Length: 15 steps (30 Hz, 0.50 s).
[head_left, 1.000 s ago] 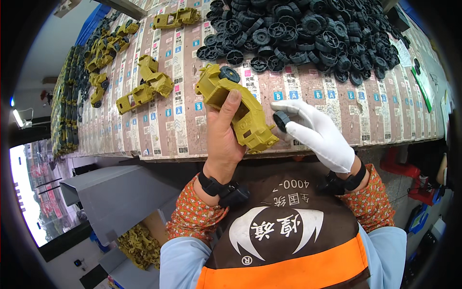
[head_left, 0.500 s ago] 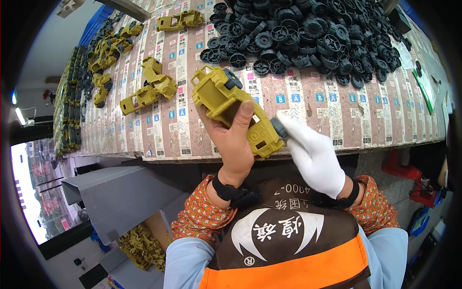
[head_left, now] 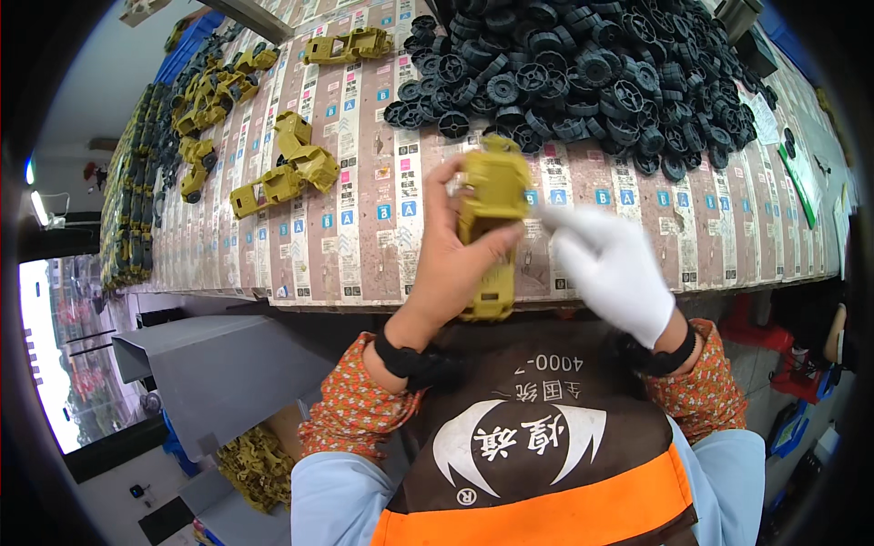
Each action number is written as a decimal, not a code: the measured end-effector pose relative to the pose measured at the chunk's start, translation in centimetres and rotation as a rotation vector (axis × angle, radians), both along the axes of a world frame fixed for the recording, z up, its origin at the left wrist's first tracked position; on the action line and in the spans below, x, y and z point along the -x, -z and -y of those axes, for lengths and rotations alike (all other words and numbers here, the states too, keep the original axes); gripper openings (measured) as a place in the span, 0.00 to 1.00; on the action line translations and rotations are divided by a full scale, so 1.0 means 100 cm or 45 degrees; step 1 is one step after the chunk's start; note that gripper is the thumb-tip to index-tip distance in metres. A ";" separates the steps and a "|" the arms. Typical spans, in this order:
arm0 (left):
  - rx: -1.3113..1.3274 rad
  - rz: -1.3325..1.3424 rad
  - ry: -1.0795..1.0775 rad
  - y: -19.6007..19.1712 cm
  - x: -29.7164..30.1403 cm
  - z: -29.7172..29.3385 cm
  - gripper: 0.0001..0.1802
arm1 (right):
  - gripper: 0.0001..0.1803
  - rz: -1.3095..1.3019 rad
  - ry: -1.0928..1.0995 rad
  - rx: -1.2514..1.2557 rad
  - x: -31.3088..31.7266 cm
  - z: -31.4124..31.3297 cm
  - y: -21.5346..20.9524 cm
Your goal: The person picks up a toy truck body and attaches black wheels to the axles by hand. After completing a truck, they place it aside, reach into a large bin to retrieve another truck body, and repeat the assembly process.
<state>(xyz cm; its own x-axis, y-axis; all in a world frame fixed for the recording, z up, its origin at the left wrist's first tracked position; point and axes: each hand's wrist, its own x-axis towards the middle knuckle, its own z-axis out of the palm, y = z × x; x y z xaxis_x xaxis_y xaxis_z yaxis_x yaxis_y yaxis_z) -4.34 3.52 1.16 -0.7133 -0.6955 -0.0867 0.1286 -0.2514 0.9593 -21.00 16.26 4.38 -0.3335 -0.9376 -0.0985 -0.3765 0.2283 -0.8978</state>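
Note:
My bare left hand [head_left: 460, 259] grips a mustard-yellow toy car body [head_left: 496, 187] over the table's front edge, thumb across its middle. The body stands lengthwise and is smeared by motion. My right hand [head_left: 614, 273], in a white glove, is close to the body's right side with its fingers drawn together. Something small and greyish shows at its blurred fingertips, too unclear to name. Beyond the body lies a big heap of black toy wheels [head_left: 592, 68].
The table [head_left: 364, 259] has a printed paper covering. Yellow car bodies [head_left: 287, 173] lie to the left, with more bodies, some wheeled, piled [head_left: 205, 100] behind. A green-edged sheet [head_left: 798, 187] lies far right. Below left are a grey bin [head_left: 228, 373] and yellow parts [head_left: 255, 469].
My left hand has turned the car body more upright and moved it right. My right hand has shifted slightly right, away from the wheel it was pressed to on the body's side.

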 end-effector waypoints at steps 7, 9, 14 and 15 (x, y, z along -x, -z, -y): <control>0.041 0.387 0.514 -0.037 -0.011 0.021 0.50 | 0.33 0.404 -0.134 0.044 0.024 0.021 -0.011; -0.473 0.155 0.498 -0.041 -0.022 0.035 0.53 | 0.33 0.723 -0.021 0.017 0.037 0.009 -0.005; -0.600 -0.395 0.344 -0.004 -0.030 0.033 0.59 | 0.24 1.364 0.448 0.277 0.035 -0.011 0.020; -0.500 -0.374 0.254 -0.001 -0.026 0.025 0.60 | 0.25 1.435 0.511 0.252 0.025 -0.011 0.026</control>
<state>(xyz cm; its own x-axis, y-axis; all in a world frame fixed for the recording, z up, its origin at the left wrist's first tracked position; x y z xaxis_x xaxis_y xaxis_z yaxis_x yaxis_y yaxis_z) -1.74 1.01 1.22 -0.8618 -0.4992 -0.0902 0.2907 -0.6317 0.7187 -23.55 17.36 1.73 -0.4230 -0.8191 -0.3876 0.7049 -0.0287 -0.7088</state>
